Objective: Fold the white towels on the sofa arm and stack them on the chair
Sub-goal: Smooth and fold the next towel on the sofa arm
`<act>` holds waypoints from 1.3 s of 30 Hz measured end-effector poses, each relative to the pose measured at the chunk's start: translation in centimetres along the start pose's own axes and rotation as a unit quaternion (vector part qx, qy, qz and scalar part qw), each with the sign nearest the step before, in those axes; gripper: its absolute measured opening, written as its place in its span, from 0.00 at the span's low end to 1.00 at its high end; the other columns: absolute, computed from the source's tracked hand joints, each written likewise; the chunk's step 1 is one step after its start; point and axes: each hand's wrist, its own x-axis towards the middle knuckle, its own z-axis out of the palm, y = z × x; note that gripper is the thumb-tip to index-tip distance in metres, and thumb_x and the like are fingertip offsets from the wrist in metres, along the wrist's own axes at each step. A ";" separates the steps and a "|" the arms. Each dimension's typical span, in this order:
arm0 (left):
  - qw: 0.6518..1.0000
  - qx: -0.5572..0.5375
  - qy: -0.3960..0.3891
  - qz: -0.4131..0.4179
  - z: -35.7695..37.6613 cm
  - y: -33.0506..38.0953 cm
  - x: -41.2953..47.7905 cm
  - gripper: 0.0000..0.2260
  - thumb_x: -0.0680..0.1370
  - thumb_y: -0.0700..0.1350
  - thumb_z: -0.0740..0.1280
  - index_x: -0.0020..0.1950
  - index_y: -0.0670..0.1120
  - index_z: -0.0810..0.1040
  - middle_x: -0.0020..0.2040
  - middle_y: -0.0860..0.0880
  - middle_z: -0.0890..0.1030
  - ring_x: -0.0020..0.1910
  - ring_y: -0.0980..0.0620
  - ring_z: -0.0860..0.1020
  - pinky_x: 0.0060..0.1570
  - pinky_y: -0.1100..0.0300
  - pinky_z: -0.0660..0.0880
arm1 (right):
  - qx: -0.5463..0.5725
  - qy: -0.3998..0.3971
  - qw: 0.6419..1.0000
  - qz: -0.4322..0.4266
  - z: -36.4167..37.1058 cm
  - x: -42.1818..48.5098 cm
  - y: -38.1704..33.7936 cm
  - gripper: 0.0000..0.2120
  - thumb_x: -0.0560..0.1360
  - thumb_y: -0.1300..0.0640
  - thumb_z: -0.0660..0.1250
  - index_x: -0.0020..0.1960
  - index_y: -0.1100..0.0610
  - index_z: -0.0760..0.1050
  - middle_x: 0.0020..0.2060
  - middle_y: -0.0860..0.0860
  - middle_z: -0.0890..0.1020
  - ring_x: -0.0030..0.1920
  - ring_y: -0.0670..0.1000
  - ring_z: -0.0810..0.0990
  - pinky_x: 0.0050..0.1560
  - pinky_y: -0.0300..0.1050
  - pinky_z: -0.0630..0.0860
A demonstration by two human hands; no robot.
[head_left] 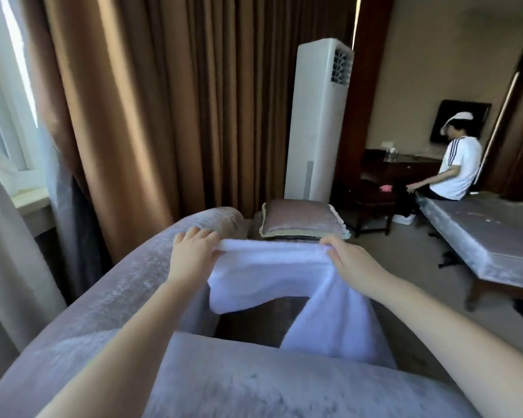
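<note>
Both hands are on the white towel (269,267) at centre frame: left hand (191,254) with fingers (198,235) curled over its top-left corner, right hand (352,262) pinching the top-right corner. The top edge is pulled straight between them. The lower edge sags, its right side trailing down behind the grey sofa arm (254,384) at the bottom. The sofa back (118,297) crowds the left; open carpet (411,251) lies to the right, before the bed (480,245).

Forearms (127,342) bare up to frame edge; left hand (191,254) and right hand (349,260) bare; wrists (180,279) slim.
</note>
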 end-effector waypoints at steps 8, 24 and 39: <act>0.985 -0.171 0.015 0.000 -10.4 3.6 -1.6 0.05 0.82 0.45 0.61 0.56 0.46 0.74 0.43 0.51 0.76 0.46 0.47 0.73 0.47 0.54 0.68 | -0.028 0.100 0.995 -0.009 -8.0 -6.3 -3.3 0.12 0.83 0.57 0.49 0.60 0.47 0.68 0.45 0.45 0.73 0.49 0.57 0.73 0.49 0.49 0.68; 0.977 -0.203 0.012 0.063 -24.2 7.6 -3.2 0.09 0.78 0.51 0.69 0.50 0.51 0.70 0.37 0.50 0.76 0.36 0.52 0.73 0.33 0.56 0.70 | -0.100 0.226 0.968 -0.036 -15.8 -14.9 -5.9 0.14 0.83 0.49 0.54 0.55 0.58 0.72 0.50 0.54 0.77 0.52 0.59 0.75 0.57 0.52 0.63; 0.981 -0.048 -0.042 0.185 -6.3 5.7 -13.0 0.06 0.74 0.50 0.70 0.48 0.49 0.78 0.52 0.53 0.76 0.49 0.48 0.74 0.42 0.55 0.68 | -0.312 0.090 0.945 -0.036 1.7 -13.3 -3.5 0.21 0.58 0.60 0.79 0.47 0.53 0.74 0.43 0.49 0.77 0.45 0.53 0.77 0.52 0.49 0.59</act>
